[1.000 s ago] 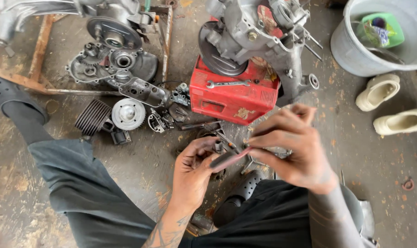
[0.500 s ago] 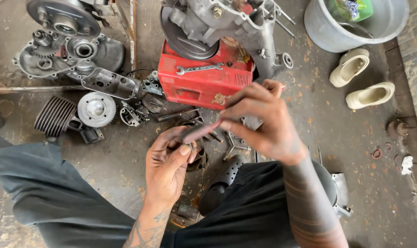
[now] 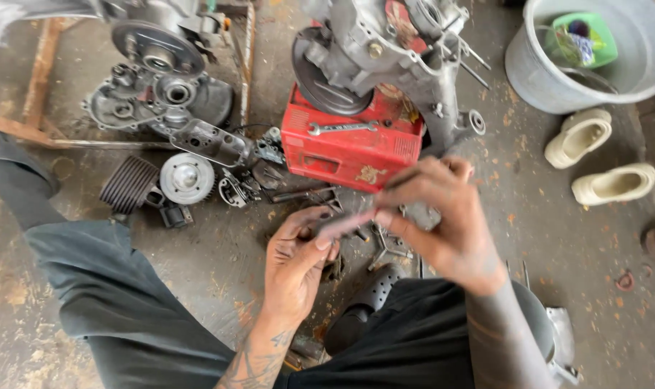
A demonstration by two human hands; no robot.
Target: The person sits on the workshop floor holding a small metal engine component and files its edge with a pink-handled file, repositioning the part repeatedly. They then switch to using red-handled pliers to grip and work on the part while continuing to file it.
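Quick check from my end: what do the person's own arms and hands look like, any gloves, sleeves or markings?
Both hands are bare, no gloves. The left hand is smudged with dark grime, and its forearm carries dark tattoo lines near the wrist. The right hand also looks greasy; its forearm is bare, no sleeve in view.

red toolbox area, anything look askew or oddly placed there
Yes. A bulky grey engine casing sits tilted on the red toolbox, overhanging its right end, with a wrench lying loose on the lid. The two cream shoes lie at different angles on the floor. Nothing looks spilled.
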